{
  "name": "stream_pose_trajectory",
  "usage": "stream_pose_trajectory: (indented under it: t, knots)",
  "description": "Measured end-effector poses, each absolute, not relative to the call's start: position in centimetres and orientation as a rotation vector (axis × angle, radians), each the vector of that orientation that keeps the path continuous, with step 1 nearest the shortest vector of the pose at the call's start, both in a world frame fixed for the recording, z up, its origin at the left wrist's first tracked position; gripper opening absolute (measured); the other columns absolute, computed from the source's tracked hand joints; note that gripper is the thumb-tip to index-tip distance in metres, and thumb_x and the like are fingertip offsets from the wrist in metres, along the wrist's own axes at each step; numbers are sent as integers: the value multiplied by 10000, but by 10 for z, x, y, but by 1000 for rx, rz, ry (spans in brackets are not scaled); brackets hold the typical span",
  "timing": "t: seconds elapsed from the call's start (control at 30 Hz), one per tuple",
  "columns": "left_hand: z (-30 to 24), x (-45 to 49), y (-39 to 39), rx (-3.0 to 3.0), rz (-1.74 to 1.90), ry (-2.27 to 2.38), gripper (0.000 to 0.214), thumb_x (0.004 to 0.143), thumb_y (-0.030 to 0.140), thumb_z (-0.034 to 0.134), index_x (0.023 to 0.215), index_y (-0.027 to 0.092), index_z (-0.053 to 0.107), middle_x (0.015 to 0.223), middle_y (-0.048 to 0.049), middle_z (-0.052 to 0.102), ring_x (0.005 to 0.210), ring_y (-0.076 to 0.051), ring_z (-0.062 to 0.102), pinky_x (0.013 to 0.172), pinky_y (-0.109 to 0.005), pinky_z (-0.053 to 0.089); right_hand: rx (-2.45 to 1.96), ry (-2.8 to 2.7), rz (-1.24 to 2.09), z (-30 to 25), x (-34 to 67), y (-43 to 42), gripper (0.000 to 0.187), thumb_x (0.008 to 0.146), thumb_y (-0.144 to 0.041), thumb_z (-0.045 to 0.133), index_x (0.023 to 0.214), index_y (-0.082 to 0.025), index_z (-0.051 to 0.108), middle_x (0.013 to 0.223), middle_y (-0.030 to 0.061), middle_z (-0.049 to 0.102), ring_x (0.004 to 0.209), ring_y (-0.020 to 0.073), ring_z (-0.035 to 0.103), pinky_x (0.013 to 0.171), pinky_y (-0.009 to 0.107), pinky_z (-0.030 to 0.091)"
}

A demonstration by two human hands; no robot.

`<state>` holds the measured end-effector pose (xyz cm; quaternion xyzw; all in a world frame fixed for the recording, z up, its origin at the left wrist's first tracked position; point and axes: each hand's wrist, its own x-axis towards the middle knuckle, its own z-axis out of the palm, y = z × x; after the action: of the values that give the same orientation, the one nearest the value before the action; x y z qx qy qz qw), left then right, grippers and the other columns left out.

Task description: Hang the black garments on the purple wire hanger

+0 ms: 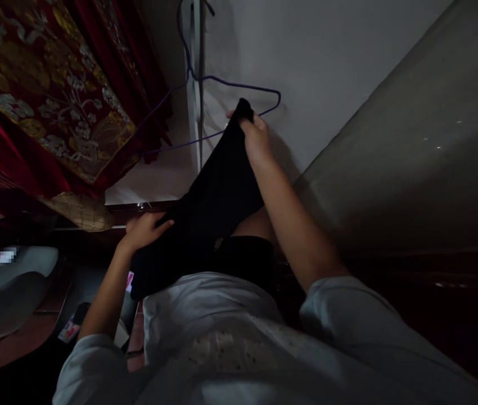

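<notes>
A black garment is stretched between my hands in the dim middle of the view. My right hand grips its upper end, raised against a purple wire hanger that hangs before a white wall. My left hand is closed on the garment's lower left edge, thumb on top. The lower part of the cloth drapes over my light shirt.
A red and gold embroidered fabric hangs at the upper left. A pale vertical post carries the hanger. A large grey-green surface slopes across the right. Grey shapes and small items lie at the lower left on a brown surface.
</notes>
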<state>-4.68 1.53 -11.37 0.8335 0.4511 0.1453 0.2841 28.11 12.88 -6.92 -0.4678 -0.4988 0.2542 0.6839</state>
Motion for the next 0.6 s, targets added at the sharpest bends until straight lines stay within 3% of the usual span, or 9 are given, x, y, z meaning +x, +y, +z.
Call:
stream_pose_trajectory:
  t: [0.13, 0.23, 0.4, 0.5, 0.6]
  knots:
    - [-97, -61, 20, 2346, 259, 1233, 358, 997, 470, 523, 932, 187, 734, 853, -81, 728, 808, -251, 678, 757, -314, 494, -1081, -1189, 569, -78, 271, 164, 148, 927, -266, 567, 794, -205, 594, 769, -9, 597, 834, 143, 585, 798, 256, 508]
    - [-95, -72, 30, 2488, 118, 1351, 335, 992, 412, 500, 831, 185, 685, 779, -96, 677, 764, -257, 646, 758, -342, 470, -1154, -1289, 549, -88, 274, 165, 282, 926, -221, 591, 656, -208, 513, 625, -34, 467, 703, 133, 504, 700, 237, 466]
    - [-92, -83, 44, 2548, 98, 1394, 229, 954, 294, 476, 873, 166, 647, 1006, -141, 649, 923, -267, 626, 898, -385, 486, -1172, -1415, 558, -86, 307, 133, 409, 899, -199, 667, 565, -208, 430, 549, -52, 312, 564, 106, 362, 574, 233, 400]
    - [-76, -76, 55, 2580, 323, 1347, 201, 930, 294, 490, 853, 161, 619, 1123, -141, 590, 961, -247, 601, 939, -388, 486, -1167, -1486, 522, -69, 322, 115, 388, 873, -203, 704, 566, -202, 465, 546, -45, 341, 562, 105, 386, 575, 243, 424]
    - [-51, -65, 77, 2535, 556, 1353, 207, 922, 331, 515, 855, 168, 623, 1060, -98, 608, 943, -234, 592, 909, -365, 481, -1153, -1518, 508, -56, 328, 108, 351, 853, -205, 725, 581, -200, 503, 543, -40, 379, 584, 116, 457, 590, 255, 464]
